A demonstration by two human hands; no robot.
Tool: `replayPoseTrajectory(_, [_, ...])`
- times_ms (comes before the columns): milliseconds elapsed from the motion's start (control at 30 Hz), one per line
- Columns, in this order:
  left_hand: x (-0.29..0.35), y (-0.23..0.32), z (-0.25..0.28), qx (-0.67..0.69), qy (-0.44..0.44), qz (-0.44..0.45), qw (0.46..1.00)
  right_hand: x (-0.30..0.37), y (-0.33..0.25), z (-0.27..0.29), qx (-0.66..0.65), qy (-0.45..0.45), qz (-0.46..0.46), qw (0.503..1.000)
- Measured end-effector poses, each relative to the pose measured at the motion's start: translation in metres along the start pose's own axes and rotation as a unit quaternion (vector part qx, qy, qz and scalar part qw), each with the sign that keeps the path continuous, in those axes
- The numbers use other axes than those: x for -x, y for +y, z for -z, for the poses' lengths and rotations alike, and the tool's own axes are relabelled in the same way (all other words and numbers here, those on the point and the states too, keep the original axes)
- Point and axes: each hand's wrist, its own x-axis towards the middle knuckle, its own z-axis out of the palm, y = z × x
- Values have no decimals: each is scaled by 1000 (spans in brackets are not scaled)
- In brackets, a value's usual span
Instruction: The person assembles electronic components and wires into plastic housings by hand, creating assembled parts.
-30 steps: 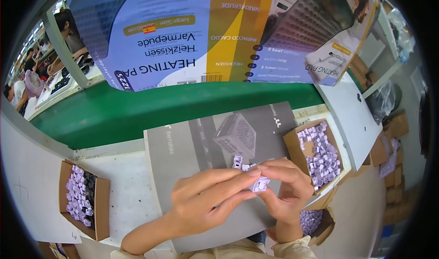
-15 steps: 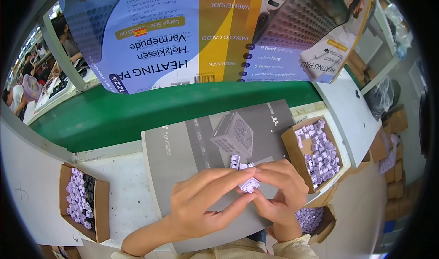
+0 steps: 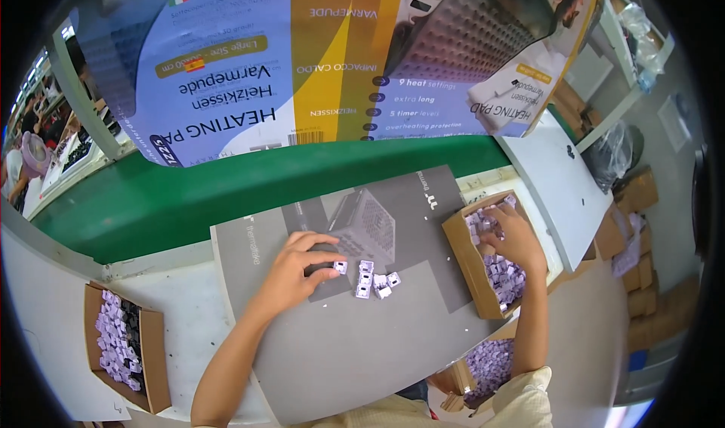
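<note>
A: Holding what, on the left?

B: Pinching, with the left hand (image 3: 291,271), one small lilac part (image 3: 340,267) between thumb and fingertips; held over the grey printed sheet (image 3: 325,367), just left of a short row of lilac parts (image 3: 365,280); cannot tell whether touching the sheet; noted also, a few loose pieces (image 3: 386,284) just right of that row.

A: And on the right?

B: Reaching with the right hand (image 3: 515,239) into a cardboard box (image 3: 463,259), fingers bent among heaped lilac parts (image 3: 504,280); cannot tell whether grasping one or merely touching; too much hidden.

A: Likely to handle how?

B: Judged very light; apparently rigid, like moulded plastic; unlikely to give under a pinch; perhaps slick on flat faces, hence liable to twist out of a loose hold; possibly fragile at any thin edge.

A: Best gripped where?

B: By two opposite side walls, with thumb and finger pads; keep off the dark-marked face; squeeze gently; in the row, take only by exposed sides.
</note>
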Motion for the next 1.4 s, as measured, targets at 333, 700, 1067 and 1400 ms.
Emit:
replayPoseTrajectory(333, [-4,7,7,4,-50,-45,998,1,-14,-4,-1,90,33,995])
replayPoseTrajectory(700, [8,113,29,4,156,-194,968,47,-185,2,-694,-72,75,713])
replayPoseTrajectory(1067, [14,114,43,55,169,-165,970,51,-199,-18,-744,-95,173,638])
replayPoseTrajectory(1400, [15,116,40,49,159,-177,970,56,-197,-14,-730,-95,138,663])
